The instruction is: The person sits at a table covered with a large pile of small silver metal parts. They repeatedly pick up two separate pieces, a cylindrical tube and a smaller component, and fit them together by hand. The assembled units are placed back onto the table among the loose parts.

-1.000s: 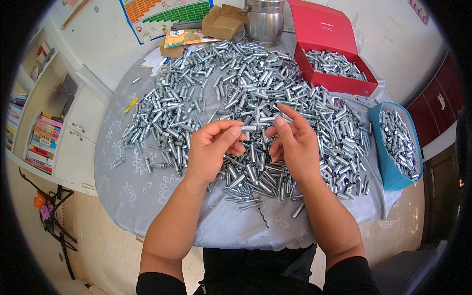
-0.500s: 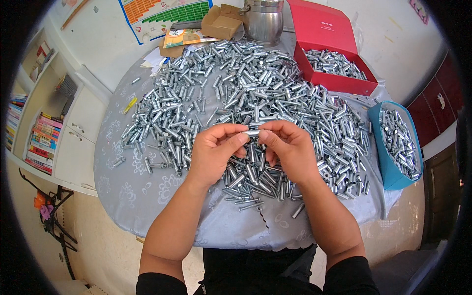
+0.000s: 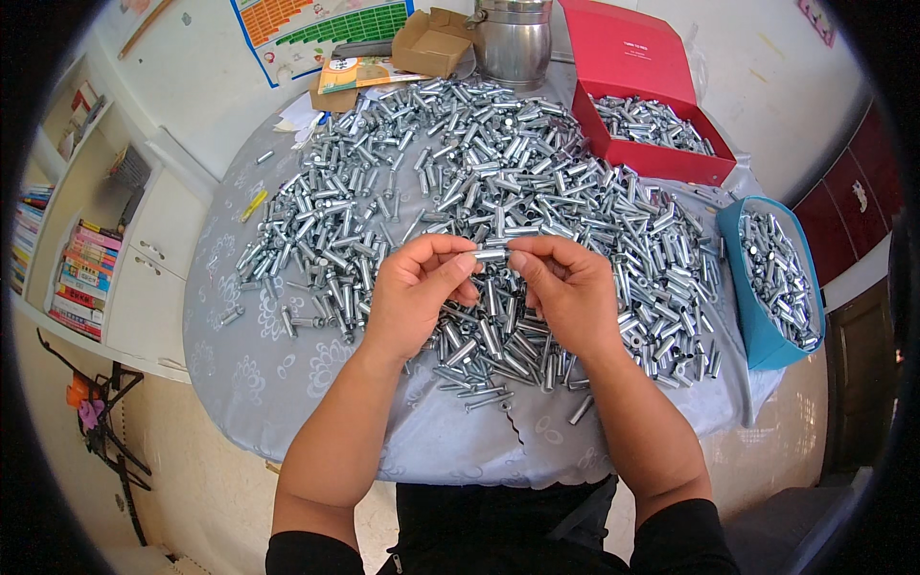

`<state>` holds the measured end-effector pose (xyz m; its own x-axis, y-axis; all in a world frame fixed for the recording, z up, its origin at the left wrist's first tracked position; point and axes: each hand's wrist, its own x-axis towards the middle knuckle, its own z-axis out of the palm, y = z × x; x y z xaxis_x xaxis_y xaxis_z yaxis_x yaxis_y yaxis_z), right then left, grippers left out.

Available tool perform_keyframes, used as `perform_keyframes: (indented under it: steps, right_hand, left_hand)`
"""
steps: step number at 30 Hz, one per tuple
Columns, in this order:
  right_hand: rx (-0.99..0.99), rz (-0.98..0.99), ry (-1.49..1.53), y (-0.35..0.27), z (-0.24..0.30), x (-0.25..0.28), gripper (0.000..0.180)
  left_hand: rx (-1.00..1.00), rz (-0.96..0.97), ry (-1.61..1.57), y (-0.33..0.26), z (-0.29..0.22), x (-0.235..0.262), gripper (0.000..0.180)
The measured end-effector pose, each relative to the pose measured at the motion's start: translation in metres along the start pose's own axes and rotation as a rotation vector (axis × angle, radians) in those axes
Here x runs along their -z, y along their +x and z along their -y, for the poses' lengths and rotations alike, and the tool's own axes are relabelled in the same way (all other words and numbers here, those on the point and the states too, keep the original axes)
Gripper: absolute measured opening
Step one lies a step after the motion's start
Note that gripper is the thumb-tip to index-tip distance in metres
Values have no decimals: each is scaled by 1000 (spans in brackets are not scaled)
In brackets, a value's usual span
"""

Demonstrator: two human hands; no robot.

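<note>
My left hand (image 3: 414, 295) and my right hand (image 3: 575, 295) meet above the middle of a big heap. Between them lies a short, shiny metal expansion anchor (image 3: 493, 255), held level. Thumb and forefinger of the left hand pinch its left end, and those of the right hand pinch its right end. Whether it is a bare sleeve or has a bolt inside, I cannot tell. Below and around both hands spread many loose silver bolts and sleeves (image 3: 517, 182), lying in all directions.
An open red box (image 3: 661, 171) and a teal bin (image 3: 772, 356), both full of metal pieces, stand to the right. At the back are a steel pot (image 3: 514, 48), a cardboard box (image 3: 429, 43) and papers. A yellow tool (image 3: 253, 205) lies left on the grey tablecloth (image 3: 259, 383).
My fingertips have drawn slightly apart, so more of the expansion anchor shows between them. Both hands stay over the same part of the heap.
</note>
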<state>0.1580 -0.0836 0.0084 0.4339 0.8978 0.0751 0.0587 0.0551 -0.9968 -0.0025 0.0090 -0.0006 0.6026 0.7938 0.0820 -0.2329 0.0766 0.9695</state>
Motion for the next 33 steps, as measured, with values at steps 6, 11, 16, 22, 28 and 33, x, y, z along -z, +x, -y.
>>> perform_keyframes:
  steps: [6, 11, 16, 22, 28, 33]
  right_hand:
    - [41, 23, 24, -1, 1, -2, 17]
    - [-8, 58, 75, 2, 0, 3, 21]
    - [0, -163, 222, 8, 1, 8, 35]
    - [1, 66, 106, 2, 3, 2, 26]
    - [-15, -113, 136, 6, -1, 4, 12]
    - [7, -234, 251, 11, -7, 8, 16]
  left_hand:
    - [25, 33, 13, -1, 0, 0, 17]
    - [57, -39, 21, -2, -5, 0, 14]
    - [-30, -156, -8, 4, -1, 8, 11]
    - [24, 9, 18, -1, -4, -2, 13]
    - [-92, -266, 74, 4, -17, 7, 23]
    - [-285, -505, 585, 11, -9, 41, 16]
